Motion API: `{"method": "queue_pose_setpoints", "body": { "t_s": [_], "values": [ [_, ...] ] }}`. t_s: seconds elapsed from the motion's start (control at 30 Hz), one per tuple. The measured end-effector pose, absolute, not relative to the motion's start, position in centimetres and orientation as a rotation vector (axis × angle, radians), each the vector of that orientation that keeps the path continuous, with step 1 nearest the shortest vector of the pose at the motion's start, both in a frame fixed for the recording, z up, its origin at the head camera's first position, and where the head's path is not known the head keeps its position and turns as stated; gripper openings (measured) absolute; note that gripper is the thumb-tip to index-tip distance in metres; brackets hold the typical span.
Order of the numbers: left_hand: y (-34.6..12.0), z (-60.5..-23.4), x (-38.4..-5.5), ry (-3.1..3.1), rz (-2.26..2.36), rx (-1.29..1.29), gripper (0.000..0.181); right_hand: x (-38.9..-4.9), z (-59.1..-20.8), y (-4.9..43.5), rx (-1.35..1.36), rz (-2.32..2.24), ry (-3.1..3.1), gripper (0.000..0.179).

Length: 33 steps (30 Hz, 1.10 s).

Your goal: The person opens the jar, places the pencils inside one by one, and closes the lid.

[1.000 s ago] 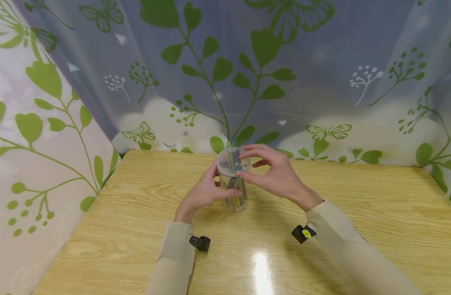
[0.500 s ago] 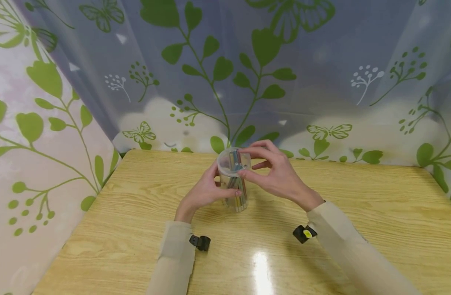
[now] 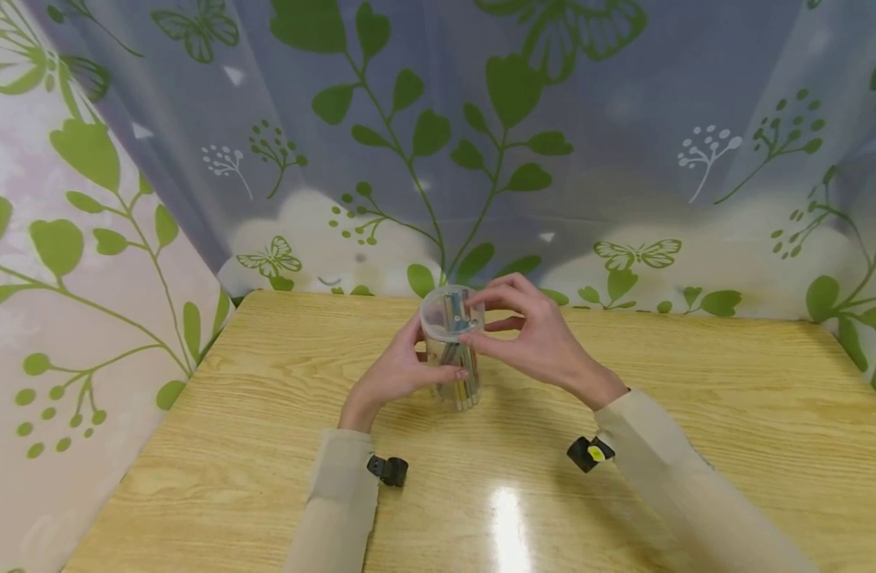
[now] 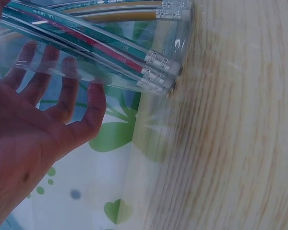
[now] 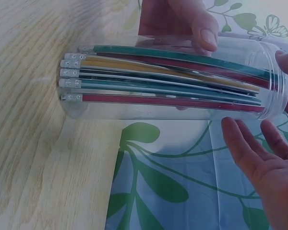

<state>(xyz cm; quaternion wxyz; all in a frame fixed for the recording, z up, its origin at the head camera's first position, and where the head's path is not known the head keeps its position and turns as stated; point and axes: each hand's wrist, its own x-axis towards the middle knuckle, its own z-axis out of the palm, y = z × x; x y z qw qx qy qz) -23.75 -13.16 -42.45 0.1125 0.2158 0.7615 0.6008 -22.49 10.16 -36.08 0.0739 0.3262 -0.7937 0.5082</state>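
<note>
A clear plastic jar (image 3: 446,395) stands upright at the far middle of the table, holding several pencils (image 5: 158,88) in green, red and yellow with their eraser ends down. My left hand (image 3: 395,372) grips its side, thumb across the front and the other fingers around the back. At the top, the thumb and index finger of my right hand (image 3: 545,346) pinch the rim of the clear lid (image 3: 434,326). The remaining right fingers are spread beside the jar in the right wrist view. The lid sits on the jar's mouth.
Beneath the jar is a wood-grain table (image 3: 251,446), its back edge close behind. A curtain (image 3: 588,159) printed with leaves and butterflies hangs along the back, and a similar one covers the left side. Small black cameras (image 3: 389,470) are worn at both wrists.
The right hand's fingers lifted slightly and shifted along the lid's rim, staying close to it. The left hand and the jar have held nearly the same place.
</note>
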Motion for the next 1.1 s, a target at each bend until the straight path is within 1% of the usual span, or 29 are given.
{"method": "queue_pose_setpoints", "body": {
  "t_s": [0.4,0.73,0.87,1.0,1.1],
  "values": [
    [-13.01,-42.42,-23.78,2.235,1.778,0.675,0.094,-22.57,-35.55,10.36,0.964,1.589,-2.434,0.030],
    [-13.12,-42.37,-23.66,2.209,1.770,0.639,0.092,-22.36,-35.57,9.72,0.959,1.459,-2.436,0.036],
    [-13.12,-42.42,-23.73,2.206,1.760,0.626,0.093,-22.57,-35.44,9.81,0.989,1.435,-2.444,0.038],
    [-13.11,-42.40,-23.73,2.209,1.764,0.655,0.096,-22.96,-35.23,9.77,1.032,1.439,-2.466,0.033],
    [-13.09,-42.31,-23.67,2.217,1.767,0.685,0.097,-23.04,-35.15,9.55,1.011,1.441,-2.473,0.029]
  ]
}}
